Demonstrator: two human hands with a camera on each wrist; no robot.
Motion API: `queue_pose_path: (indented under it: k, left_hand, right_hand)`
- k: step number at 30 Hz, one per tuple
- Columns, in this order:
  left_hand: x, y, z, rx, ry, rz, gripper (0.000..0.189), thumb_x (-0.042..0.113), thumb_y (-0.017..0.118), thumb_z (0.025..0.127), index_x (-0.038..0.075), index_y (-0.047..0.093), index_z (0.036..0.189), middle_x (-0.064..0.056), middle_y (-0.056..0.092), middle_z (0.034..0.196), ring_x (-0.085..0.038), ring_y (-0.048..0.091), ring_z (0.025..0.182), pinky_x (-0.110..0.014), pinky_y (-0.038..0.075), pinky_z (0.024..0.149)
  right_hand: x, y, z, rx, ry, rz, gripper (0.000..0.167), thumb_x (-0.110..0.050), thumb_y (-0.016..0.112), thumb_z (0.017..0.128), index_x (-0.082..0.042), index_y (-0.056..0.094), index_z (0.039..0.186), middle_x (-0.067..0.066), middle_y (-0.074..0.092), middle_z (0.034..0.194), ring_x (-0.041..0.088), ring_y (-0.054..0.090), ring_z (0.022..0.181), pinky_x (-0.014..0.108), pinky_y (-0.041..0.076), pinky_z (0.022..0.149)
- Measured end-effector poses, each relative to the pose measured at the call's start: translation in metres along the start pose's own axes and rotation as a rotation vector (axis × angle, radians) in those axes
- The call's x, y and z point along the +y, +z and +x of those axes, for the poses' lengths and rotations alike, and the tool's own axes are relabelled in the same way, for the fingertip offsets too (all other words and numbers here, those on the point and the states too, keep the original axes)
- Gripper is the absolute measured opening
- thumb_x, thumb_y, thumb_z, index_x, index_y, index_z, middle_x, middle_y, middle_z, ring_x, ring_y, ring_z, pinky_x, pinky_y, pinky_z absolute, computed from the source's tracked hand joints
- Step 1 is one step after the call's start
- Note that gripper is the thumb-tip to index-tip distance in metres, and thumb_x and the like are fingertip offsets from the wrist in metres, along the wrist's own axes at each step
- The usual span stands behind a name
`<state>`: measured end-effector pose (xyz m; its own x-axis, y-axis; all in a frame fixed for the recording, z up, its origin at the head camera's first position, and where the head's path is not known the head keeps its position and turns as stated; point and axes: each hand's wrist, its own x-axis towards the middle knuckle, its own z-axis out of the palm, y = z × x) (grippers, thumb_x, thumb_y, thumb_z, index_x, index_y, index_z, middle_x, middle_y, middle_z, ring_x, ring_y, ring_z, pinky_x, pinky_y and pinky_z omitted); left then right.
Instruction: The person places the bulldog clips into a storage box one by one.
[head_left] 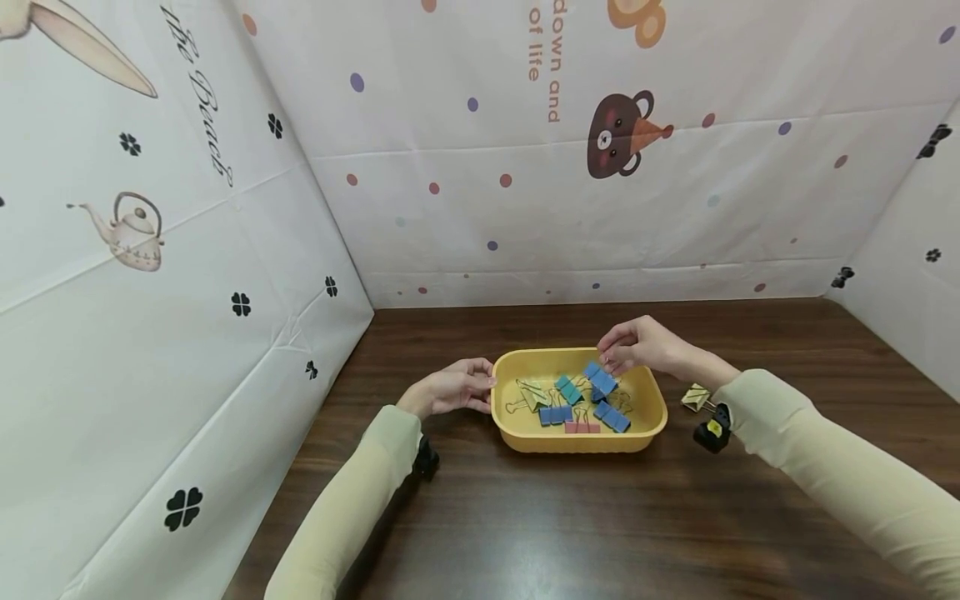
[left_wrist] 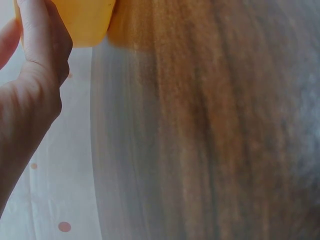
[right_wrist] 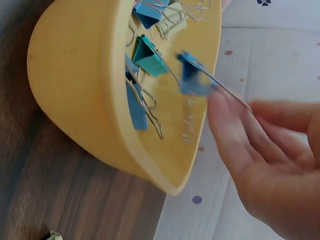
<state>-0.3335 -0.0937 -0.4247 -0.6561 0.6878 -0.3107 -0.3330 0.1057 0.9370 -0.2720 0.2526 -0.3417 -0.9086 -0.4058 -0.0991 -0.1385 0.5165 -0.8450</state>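
A yellow plastic basket [head_left: 581, 444] stands on the table with several binder clips inside. Among them are a teal binder clip [head_left: 569, 390], a pink binder clip [head_left: 582, 427], a pale yellow binder clip [head_left: 533, 395] and some blue ones. My left hand [head_left: 453, 387] holds the basket's left end, thumb and fingers at the rim. Over the basket's back right part, my right hand [head_left: 645, 343] pinches a blue binder clip [right_wrist: 191, 75] by its wire handle; this clip is blurred in the right wrist view.
On the dark wooden table [head_left: 570, 525], a pale yellow binder clip [head_left: 696, 398] lies right of the basket, beside the right wrist. White printed sheets [head_left: 450, 217] enclose the table at the back and both sides.
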Motion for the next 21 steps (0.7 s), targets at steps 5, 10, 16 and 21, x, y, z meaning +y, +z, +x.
queue_pose_path:
  k: [5,10,16,21]
  left_hand:
    - [-0.001,-0.001,0.0,-0.001,0.007,0.009,0.012,0.006,0.05,0.099,0.006,0.044,0.109,-0.005,0.058,0.085,-0.016,0.06,0.073,-0.03,0.059,0.069]
    - [-0.002,-0.001,0.0,-0.002,0.013,0.013,0.012,0.006,0.05,0.099,0.006,0.044,0.11,-0.006,0.058,0.086,-0.016,0.06,0.074,-0.03,0.059,0.07]
    - [-0.002,-0.001,0.0,-0.015,0.021,0.009,0.012,0.003,0.049,0.099,0.005,0.044,0.109,-0.005,0.059,0.086,-0.016,0.061,0.073,-0.031,0.059,0.07]
    - [-0.002,-0.001,0.0,-0.013,0.018,0.01,0.012,0.004,0.049,0.099,0.004,0.043,0.11,-0.006,0.059,0.087,-0.017,0.061,0.074,-0.032,0.059,0.071]
  right_hand:
    - [0.003,-0.007,-0.007,-0.082,0.046,0.012,0.031,-0.004,0.054,0.096,0.015,0.053,0.121,0.03,0.066,0.111,0.037,0.068,0.099,0.047,0.057,0.086]
    - [0.008,-0.028,-0.017,-0.03,0.063,0.019,0.034,-0.006,0.052,0.097,0.015,0.049,0.125,0.03,0.062,0.117,0.037,0.067,0.104,0.042,0.057,0.087]
    - [0.019,-0.061,-0.033,0.083,0.079,-0.003,0.034,-0.002,0.05,0.098,0.017,0.047,0.125,0.029,0.064,0.113,0.023,0.071,0.093,0.035,0.059,0.082]
    - [0.032,-0.088,-0.048,0.156,0.107,-0.128,0.034,-0.005,0.048,0.1,0.017,0.047,0.126,0.028,0.065,0.112,0.009,0.07,0.084,0.031,0.06,0.078]
